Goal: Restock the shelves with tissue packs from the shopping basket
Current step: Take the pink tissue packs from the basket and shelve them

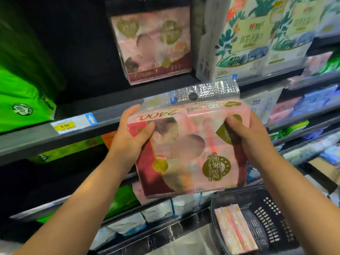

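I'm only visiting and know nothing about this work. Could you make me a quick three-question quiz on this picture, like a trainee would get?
1. True or false: the left hand and right hand both grip the pink tissue pack.
2. Where does a matching pink pack stand? A) on the upper shelf, B) on the floor, C) on a trolley.
3. Fill in: the spare pack in the black basket is ____ in colour.
Key: 1 true; 2 A; 3 pink.
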`<action>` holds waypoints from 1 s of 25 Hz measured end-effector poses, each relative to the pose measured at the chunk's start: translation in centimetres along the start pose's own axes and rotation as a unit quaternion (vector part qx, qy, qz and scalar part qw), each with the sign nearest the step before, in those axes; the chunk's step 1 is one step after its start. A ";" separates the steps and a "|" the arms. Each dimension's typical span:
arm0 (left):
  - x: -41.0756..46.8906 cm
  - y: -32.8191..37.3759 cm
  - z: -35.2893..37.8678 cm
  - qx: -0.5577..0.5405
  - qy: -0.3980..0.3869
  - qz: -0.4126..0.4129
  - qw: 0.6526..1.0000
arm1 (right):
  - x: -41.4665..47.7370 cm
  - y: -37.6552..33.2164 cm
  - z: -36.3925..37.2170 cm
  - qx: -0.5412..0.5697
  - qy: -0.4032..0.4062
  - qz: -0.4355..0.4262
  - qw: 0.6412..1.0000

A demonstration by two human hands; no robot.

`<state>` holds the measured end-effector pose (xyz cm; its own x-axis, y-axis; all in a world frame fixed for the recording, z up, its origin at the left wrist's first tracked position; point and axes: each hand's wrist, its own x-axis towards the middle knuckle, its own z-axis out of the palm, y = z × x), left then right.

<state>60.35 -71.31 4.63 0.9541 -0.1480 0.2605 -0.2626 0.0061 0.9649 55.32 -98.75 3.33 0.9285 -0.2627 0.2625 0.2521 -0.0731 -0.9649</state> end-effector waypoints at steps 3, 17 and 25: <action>0.8 2.5 -0.2 0.037 0.032 0.040 0.998 | 2.2 -2.1 0.2 -0.006 -0.018 -0.038 0.999; 2.9 12.3 -0.7 0.147 0.087 0.289 0.942 | 10.0 -10.9 0.5 -0.050 -0.091 -0.238 0.966; 3.7 12.2 -0.3 0.264 0.144 0.319 0.899 | 12.2 -11.3 0.0 -0.098 -0.069 -0.283 0.952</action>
<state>60.75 -71.49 17.42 0.5631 -0.0177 0.8262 -0.7286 -0.4824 0.4862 63.79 -101.09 17.40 0.6902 0.0009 0.7236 0.6787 -0.3474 -0.6470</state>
